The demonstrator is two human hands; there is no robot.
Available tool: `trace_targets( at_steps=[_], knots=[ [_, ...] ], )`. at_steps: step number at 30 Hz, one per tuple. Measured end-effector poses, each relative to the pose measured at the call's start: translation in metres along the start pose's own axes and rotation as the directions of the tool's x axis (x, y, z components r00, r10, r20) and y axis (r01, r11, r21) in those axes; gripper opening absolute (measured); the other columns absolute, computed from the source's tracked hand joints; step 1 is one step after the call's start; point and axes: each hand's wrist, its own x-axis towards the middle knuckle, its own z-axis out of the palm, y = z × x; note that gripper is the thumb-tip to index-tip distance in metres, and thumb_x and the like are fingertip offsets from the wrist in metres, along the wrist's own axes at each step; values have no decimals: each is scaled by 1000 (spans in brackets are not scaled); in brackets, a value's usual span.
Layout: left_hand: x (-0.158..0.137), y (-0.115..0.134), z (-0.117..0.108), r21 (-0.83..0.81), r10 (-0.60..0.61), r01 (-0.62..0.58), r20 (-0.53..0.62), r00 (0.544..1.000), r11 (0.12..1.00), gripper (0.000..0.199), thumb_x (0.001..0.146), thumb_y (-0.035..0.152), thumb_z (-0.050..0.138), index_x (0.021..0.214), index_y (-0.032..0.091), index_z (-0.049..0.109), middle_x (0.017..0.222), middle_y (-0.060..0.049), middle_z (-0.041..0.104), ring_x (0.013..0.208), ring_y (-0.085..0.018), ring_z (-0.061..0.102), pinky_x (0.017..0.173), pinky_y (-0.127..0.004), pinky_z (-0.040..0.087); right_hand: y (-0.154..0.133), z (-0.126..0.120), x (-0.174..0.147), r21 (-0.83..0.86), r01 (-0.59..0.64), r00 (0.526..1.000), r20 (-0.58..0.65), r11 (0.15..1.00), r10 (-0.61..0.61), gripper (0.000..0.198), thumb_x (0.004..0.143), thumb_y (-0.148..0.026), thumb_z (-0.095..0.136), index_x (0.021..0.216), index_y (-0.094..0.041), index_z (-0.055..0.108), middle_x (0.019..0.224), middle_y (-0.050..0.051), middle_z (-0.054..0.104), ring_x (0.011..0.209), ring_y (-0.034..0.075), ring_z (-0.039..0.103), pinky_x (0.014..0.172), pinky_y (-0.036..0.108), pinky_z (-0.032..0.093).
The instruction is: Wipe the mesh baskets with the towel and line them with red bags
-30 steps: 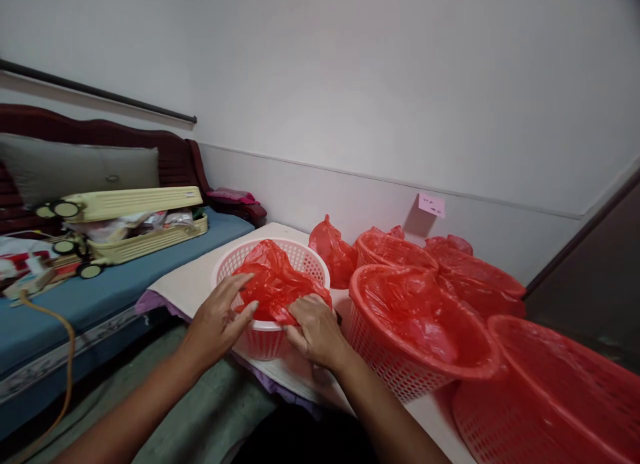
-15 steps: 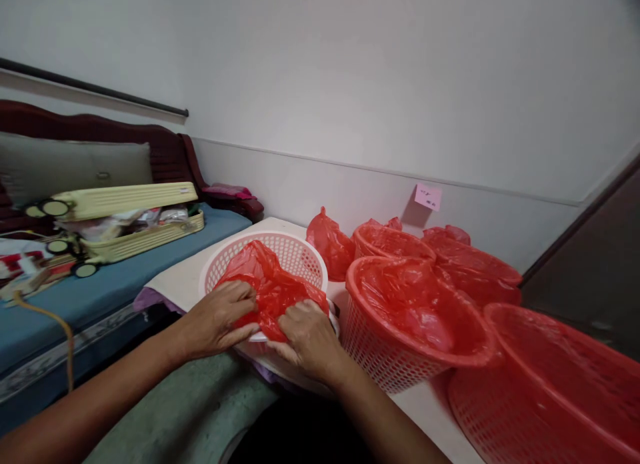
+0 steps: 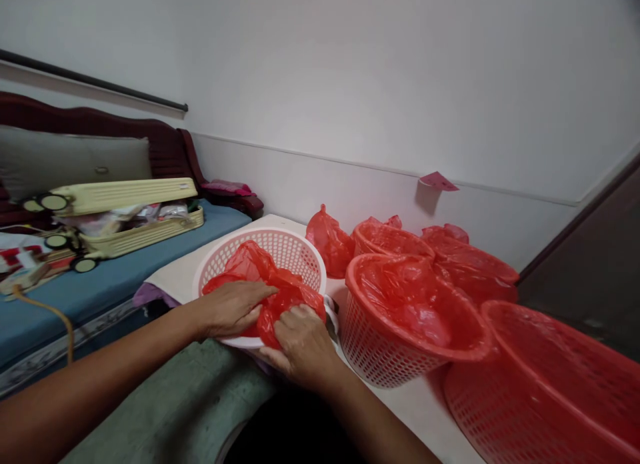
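A thin red plastic bag lies crumpled inside a white perforated plastic basket, its near edge bunched by the front rim. My left hand lies across the bag's near side, fingers pointing right and thumb underneath, with some of the film between them. My right hand grips the bag at the right of the near rim, its fingers curled over the film. Bits of the rim are covered by my hands and the bag.
Right of the white basket stand several red baskets lined with red bags. A tied red bag sits behind. A pink note hangs on the wall. At left, a yellow suitcase lies partly open on a blue-covered bed.
My left hand has slid slightly right over the bag, its fingers straighter. The bag has spread left in the basket. The pink note has flipped upward.
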Motion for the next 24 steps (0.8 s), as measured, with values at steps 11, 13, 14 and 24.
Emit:
trace_targets(
  at_steps=[11, 13, 14, 24],
  knots=[
    [-57, -9, -11, 130, 192, -189, -7, 981, 973, 18, 90, 22, 36, 79, 23, 50, 70, -3, 62, 62, -20, 56, 61, -33, 34, 9, -4, -14, 8, -67, 998, 5, 998, 67, 29, 88, -47, 61, 78, -20, 59, 80, 2, 65, 77, 20, 56, 75, 37, 39],
    [-68, -13, -10, 127, 66, -68, 16, 998, 990, 19, 91, 22, 36, 79, 23, 51, 73, -4, 64, 65, -20, 59, 63, -33, 36, 7, -2, -14, 7, -68, 998, -10, 998, 68, 27, 86, -44, 64, 76, -20, 58, 78, 1, 64, 76, 20, 55, 75, 37, 38],
    [-72, -16, -11, 107, -34, 31, 26, 999, 994, 21, 91, 24, 36, 78, 22, 51, 74, -4, 65, 68, -20, 61, 64, -33, 37, 6, -2, -14, 5, -76, 997, -20, 997, 76, 25, 85, -43, 65, 76, -21, 57, 78, 1, 64, 75, 20, 54, 74, 36, 37],
    [-27, 24, -34, 27, -328, 326, 90, 941, 945, 20, 87, 27, 41, 86, 22, 61, 88, -6, 72, 80, -25, 67, 67, -34, 43, -18, 4, -15, 29, -5, 1000, 9, 1000, 5, 21, 77, -36, 71, 76, -22, 55, 78, 0, 62, 75, 21, 52, 74, 36, 39]
  ],
)
